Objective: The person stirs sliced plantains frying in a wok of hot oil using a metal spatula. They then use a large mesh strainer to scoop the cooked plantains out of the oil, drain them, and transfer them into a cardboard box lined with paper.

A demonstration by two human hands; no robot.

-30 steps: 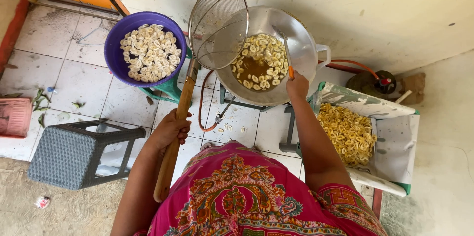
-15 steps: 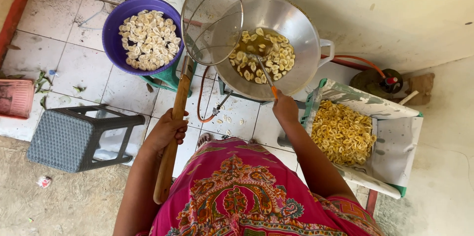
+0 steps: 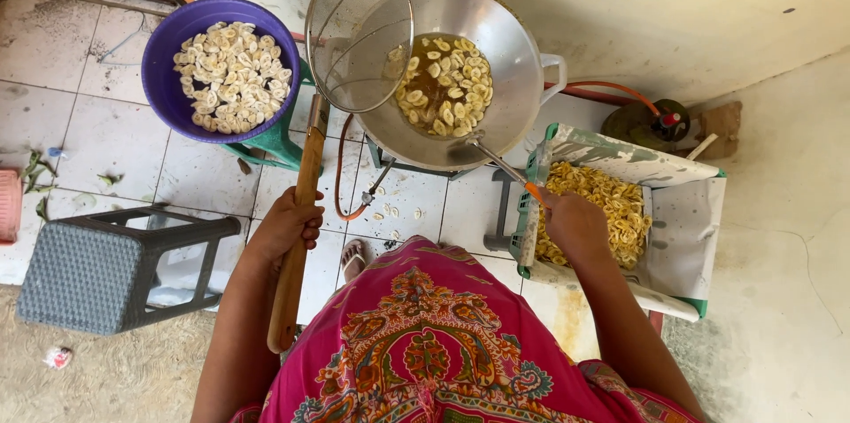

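My left hand (image 3: 288,224) grips the long wooden handle of a round wire-mesh skimmer (image 3: 359,29), whose basket hangs over the left rim of a metal wok (image 3: 518,60). Pale banana slices (image 3: 443,82) float in oil inside the wok. My right hand (image 3: 574,224) holds a metal spatula (image 3: 487,156) by its orange handle; the blade rests on the wok's near inner wall. A purple bowl (image 3: 164,78) of raw slices stands at the left. A paper-lined crate (image 3: 686,219) of fried yellow chips lies to the right, beside my right hand.
A grey plastic stool (image 3: 97,268) stands at the lower left on the tiled floor. The purple bowl sits on a green stand (image 3: 274,144). An orange hose (image 3: 611,87) runs to a gas cylinder (image 3: 651,122) behind the crate. A pale wall rises at the right.
My right hand has drawn back from over the wok to the crate's near edge, pulling the spatula toward the wok's rim. The left hand still holds the skimmer.
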